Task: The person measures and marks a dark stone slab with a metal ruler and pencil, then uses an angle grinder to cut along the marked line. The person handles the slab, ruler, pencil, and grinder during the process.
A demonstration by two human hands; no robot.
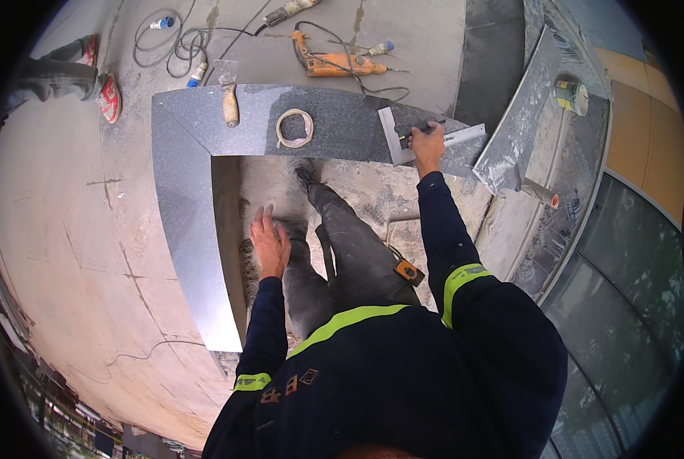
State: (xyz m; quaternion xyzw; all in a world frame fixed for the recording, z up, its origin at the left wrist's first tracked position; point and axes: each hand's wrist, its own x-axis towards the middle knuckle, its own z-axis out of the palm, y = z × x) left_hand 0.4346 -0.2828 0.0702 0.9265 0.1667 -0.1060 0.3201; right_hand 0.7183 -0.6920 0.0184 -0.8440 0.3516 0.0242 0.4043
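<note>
My right hand (428,148) is closed on a thin, dark pencil (402,138) with a bit of yellow on it. It rests over a metal try square (391,135), which lies on a dark grey stone slab (342,122). The square's long blade points right and its short arm stands to the left of the hand. Away from the slab, my left hand (270,243) hovers near my left knee with its fingers stretched out, holding nothing. A coil of pale tape or cord (294,113) and a wooden-handled scraper (230,105) lie on the slab farther left.
Beyond the slab lie an orange drill (342,64), a second power tool (287,12) and looped cables (175,53). A loose stone slab (519,115) leans at the right, near a tub (571,97) and a tube (541,193). Another person's red shoe (109,99) stands far left.
</note>
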